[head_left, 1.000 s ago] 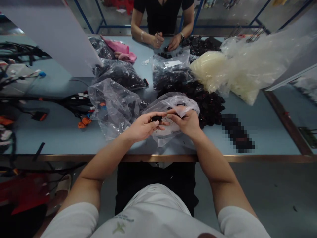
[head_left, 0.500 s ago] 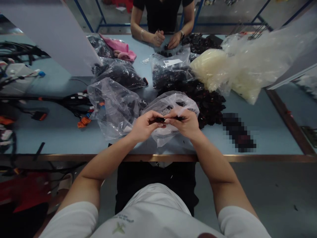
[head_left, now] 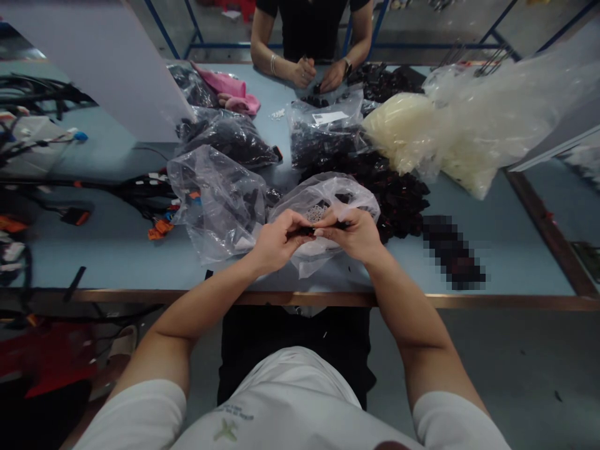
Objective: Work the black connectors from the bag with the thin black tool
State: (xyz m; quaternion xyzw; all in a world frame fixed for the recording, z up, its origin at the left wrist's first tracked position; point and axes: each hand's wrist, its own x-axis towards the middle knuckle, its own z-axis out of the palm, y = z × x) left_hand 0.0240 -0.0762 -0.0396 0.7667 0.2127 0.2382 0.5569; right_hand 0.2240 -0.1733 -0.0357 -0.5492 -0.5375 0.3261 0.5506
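Note:
My left hand [head_left: 275, 242] is closed in a pinch on a small black plastic connector [head_left: 307, 230], mostly covered by the fingers. My right hand [head_left: 359, 236] meets it from the other side, thumb and forefinger pressed together at the connector's edge. Something dark shows inside the right hand's curl; I cannot tell what it is. Beneath both hands lies an open clear plastic bag [head_left: 307, 265] with small white pieces [head_left: 317, 213] in it. A heap of black connectors [head_left: 403, 203] with orange bits spreads just beyond the right hand.
Clear bags of black parts [head_left: 225, 134] lie further back, beside a crumpled clear bag [head_left: 215, 206]. Wire harnesses [head_left: 117, 187] stretch along the left. Bags of pale yellow parts [head_left: 398, 128] stand back right, near a blurred dark object [head_left: 452, 253]. A co-worker's hands [head_left: 304, 72] work opposite.
My left fingers have curled further over the connector, so less of it shows. Both hands stay together over the bag. The whole view has shifted slightly.

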